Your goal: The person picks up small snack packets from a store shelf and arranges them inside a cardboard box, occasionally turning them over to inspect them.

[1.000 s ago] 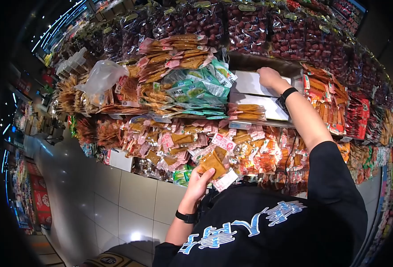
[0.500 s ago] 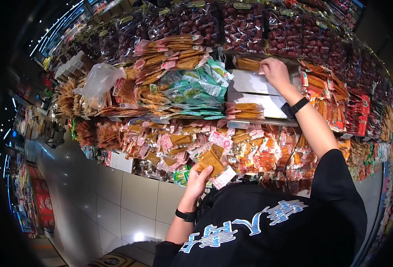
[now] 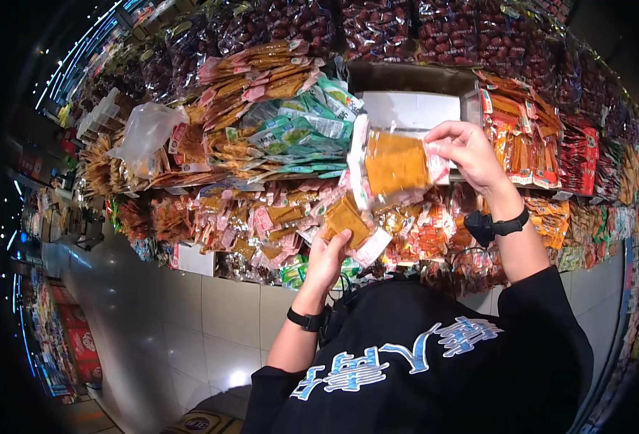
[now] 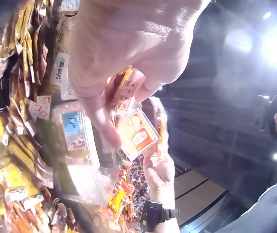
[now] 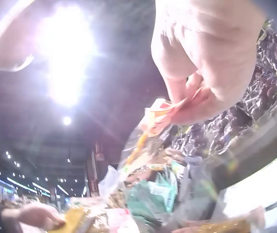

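A broad bank of packaged snacks is stretching across the head view, with a person in a black T-shirt standing at its near side and a pale tiled floor showing at lower left. Along the far edge, clear bags of dark red fruit are standing in a row. In front of them, a grey bin is holding a white panel, and green packets are lying just left of it. Farther left, a translucent plastic bag is resting on other snacks. A clear packet of amber slabs, slightly blurred, is hanging over the bin's front part; the right hand is pinching its pink-labelled end between thumb and fingers. Nearer the person, the left hand is gripping a smaller-looking amber packet, thumb on top, with a white label sticking out. A black watch is circling the right wrist; a slimmer black band is circling the left.
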{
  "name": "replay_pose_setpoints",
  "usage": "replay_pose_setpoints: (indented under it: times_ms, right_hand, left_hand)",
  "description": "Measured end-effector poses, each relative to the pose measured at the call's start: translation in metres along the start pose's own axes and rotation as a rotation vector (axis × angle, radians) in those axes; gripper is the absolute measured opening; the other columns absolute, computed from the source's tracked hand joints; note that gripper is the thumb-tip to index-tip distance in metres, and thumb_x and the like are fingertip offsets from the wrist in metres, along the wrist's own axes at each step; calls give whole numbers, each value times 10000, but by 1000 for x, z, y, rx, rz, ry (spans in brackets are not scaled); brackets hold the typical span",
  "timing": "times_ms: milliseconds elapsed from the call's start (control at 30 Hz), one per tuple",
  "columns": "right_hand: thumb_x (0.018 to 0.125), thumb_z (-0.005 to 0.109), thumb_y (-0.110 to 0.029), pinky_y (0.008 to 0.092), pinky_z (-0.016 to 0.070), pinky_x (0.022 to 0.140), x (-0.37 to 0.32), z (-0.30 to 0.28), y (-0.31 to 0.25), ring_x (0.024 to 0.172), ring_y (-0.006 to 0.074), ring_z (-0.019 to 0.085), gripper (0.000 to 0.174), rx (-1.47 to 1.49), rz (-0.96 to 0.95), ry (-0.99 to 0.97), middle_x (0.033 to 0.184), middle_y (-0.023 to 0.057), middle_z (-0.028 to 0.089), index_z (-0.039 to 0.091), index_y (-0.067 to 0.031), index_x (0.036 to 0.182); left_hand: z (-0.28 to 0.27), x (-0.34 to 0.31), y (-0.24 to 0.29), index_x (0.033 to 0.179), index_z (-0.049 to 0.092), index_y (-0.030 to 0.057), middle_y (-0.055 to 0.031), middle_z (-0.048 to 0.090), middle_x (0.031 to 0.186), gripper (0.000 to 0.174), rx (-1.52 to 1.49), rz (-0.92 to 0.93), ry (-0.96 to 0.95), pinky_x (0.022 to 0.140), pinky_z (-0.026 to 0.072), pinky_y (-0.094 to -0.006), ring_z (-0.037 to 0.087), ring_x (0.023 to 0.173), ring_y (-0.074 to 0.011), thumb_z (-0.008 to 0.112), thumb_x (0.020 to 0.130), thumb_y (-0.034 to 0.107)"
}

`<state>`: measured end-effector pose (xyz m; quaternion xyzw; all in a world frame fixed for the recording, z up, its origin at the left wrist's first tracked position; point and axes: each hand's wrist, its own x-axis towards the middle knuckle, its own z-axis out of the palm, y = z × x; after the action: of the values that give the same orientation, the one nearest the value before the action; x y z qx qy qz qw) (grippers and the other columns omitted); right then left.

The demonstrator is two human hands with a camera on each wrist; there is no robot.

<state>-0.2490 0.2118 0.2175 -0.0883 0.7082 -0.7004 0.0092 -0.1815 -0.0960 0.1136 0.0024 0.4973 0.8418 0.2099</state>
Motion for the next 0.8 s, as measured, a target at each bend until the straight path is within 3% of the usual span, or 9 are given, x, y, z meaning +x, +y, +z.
replay_pose_setpoints:
  times_ms: [67,100,200,233,433,500,633,733,800]
  right_hand:
    - [887,686,-34,222,518,758,-11,7,-3,838,68,642,144,95,55,-281,926,35,703,699,15,1021]
    - [878,696,-37,219,506,757,-11,11,-7,839,73,633,126,10,110,-373,919,26,690,695,9,996]
    - [885,690,-73,238,490,743,-9,33,-17,898,75,601,173,-177,125,-564,985,16,676,671,0,1041]
    - [883,677,-54,267,501,809,-5,36,-8,936,105,621,206,-263,75,-618,1027,46,670,646,-7,1081]
    - [830,661,-95,361,509,848,8,58,5,974,263,662,294,-494,-262,-496,1040,115,691,639,-32,1116]
    - [813,671,-58,356,502,905,12,66,10,1035,247,648,349,-505,-389,-431,1071,106,668,634,-18,1158]
    - [768,730,-39,334,502,932,9,79,15,1049,223,645,396,-485,-370,-230,1063,102,647,641,-12,1153]
    - [768,730,-71,344,525,898,7,87,24,1002,244,668,351,-426,-372,-54,1032,120,668,662,-24,1109]
    - [758,770,-87,289,514,773,8,92,40,855,162,625,361,-345,-367,64,966,83,639,671,-26,1100]
  left_hand:
    - [-1,3,-1,1354,487,-49,-161,641,1254,404,-191,-49,-36,974,538,-391,653,1123,-243,515,958,27]
    - [-6,4,-1,1375,472,-44,-169,611,1313,432,-292,-94,-179,1033,499,-422,622,1188,-263,509,954,45]
    - [1,5,-4,1454,402,-9,-157,508,1450,495,-506,-184,-366,1072,462,-453,528,1312,-286,478,1012,198]
    - [2,3,-4,1481,380,26,-148,482,1474,542,-413,-184,-392,1070,459,-461,508,1330,-286,462,1037,326]
    - [11,4,8,1526,315,63,-146,464,1484,703,-666,-288,-490,1103,422,-464,483,1351,-290,453,1015,525]
    - [16,0,13,1516,321,44,-156,467,1478,667,-599,-248,-432,1114,415,-465,489,1346,-293,518,991,405]
    - [24,-3,15,1472,371,6,-172,523,1414,628,-453,-170,-284,1087,449,-470,539,1293,-308,585,894,123]
    - [31,-3,16,1449,399,3,-151,554,1377,642,-387,-120,-217,1092,449,-452,563,1264,-288,620,846,-12]
    - [34,-3,17,1447,404,13,-139,558,1372,658,-357,-114,-186,1092,449,-441,565,1260,-276,633,835,-57]
